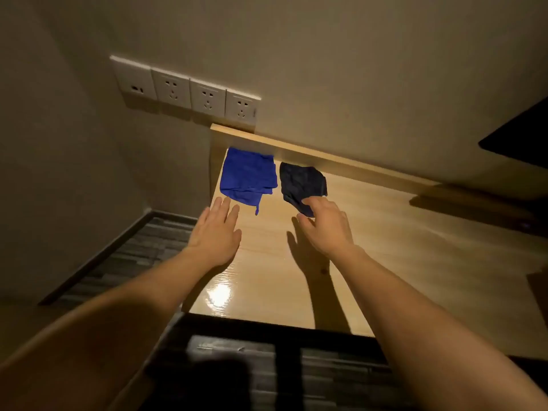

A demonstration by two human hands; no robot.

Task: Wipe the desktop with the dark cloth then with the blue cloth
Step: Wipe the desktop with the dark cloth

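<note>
A dark cloth (pixel 301 180) lies crumpled on the light wooden desktop (pixel 400 247) near its back ledge. Left of it, at the desk's left end, a blue cloth (pixel 247 176) lies flat and folded. My right hand (pixel 324 225) reaches over the near corner of the dark cloth, fingers curled and touching its edge; a firm grip cannot be seen. My left hand (pixel 215 235) hovers flat with fingers apart just in front of the blue cloth, holding nothing.
A raised wooden ledge (pixel 341 160) runs along the wall at the desk's back. Several wall sockets (pixel 189 90) sit above the left end. A dark object (pixel 522 137) juts in at the right edge. Striped dark flooring (pixel 142 250) lies left of the desk.
</note>
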